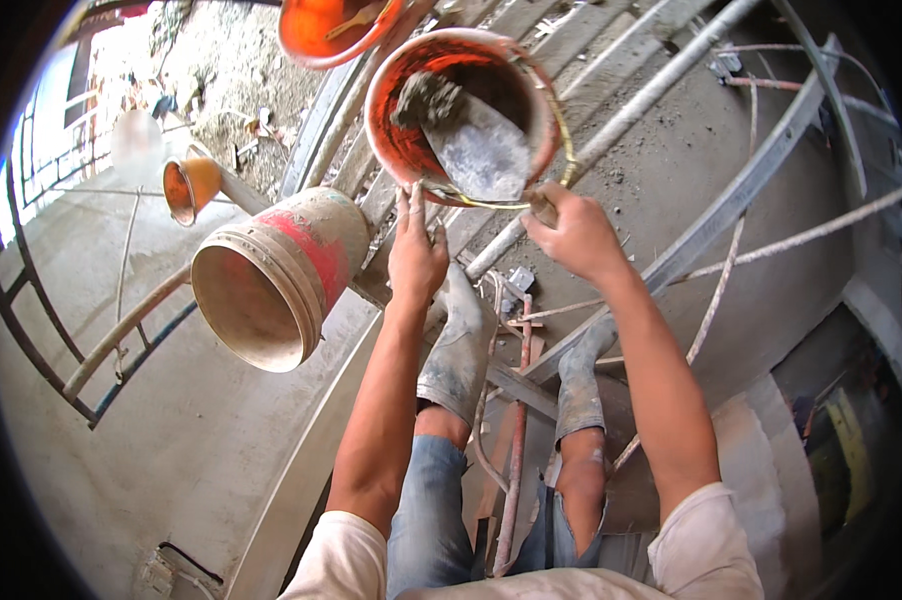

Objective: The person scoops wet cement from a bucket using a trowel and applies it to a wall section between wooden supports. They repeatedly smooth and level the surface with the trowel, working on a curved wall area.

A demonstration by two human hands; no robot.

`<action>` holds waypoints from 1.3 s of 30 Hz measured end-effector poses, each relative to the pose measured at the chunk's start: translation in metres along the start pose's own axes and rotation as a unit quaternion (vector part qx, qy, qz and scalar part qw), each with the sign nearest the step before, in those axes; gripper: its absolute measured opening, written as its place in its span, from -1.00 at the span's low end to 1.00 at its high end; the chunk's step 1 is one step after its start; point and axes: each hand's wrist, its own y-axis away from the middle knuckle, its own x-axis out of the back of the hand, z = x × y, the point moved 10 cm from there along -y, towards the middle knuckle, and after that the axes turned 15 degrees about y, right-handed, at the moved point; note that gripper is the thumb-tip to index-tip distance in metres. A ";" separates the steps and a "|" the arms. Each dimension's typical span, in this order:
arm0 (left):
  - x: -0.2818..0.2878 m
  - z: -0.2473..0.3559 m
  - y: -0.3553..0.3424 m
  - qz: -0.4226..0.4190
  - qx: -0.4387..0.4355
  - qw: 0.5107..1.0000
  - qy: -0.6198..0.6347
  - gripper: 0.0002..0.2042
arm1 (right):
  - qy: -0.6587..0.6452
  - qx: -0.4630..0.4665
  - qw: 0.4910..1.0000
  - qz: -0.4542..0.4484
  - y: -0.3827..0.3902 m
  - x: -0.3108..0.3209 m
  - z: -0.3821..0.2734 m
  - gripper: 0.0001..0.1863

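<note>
An orange bucket [379, 135] with a dusty rim sits ahead of me on the planks, a thin yellowish handle hanging along its side. Inside it lies the flat metal blade of a trowel [483, 150], with a lump of grey mortar [429, 99] at the blade's far end. My right hand [574, 232] is closed around the trowel's handle at the bucket's near right rim. At the near left rim, my left hand [417, 250] touches the bucket with fingers stretched out and thumb apart. The bucket's bottom is partly hidden by the blade.
A whitish bucket [336, 235] with a red patch lies tipped on its side at left. Beyond are a small orange bucket [199, 186] and another orange container [316, 25] holding a stick-like tool. Metal scaffold bars [741, 185] cross at right. My legs stand among planks and bars.
</note>
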 end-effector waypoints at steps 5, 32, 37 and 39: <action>0.007 0.053 0.070 -0.019 -0.014 1.000 -0.016 -0.36 | 0.087 -0.054 0.994 -0.032 0.004 0.014 0.038 -0.58; 0.292 -0.008 0.548 -0.021 0.246 0.966 -0.078 -0.56 | -0.213 0.464 0.808 -0.292 0.429 0.050 -0.283 -0.83; 0.274 -0.060 0.574 -0.003 0.305 0.951 0.055 -0.44 | -0.161 0.318 0.877 -0.323 0.428 0.092 -0.250 -0.81; 0.249 -0.070 0.590 -0.005 0.332 0.937 0.112 -0.40 | -0.152 0.296 0.891 -0.308 0.408 0.101 -0.228 -0.80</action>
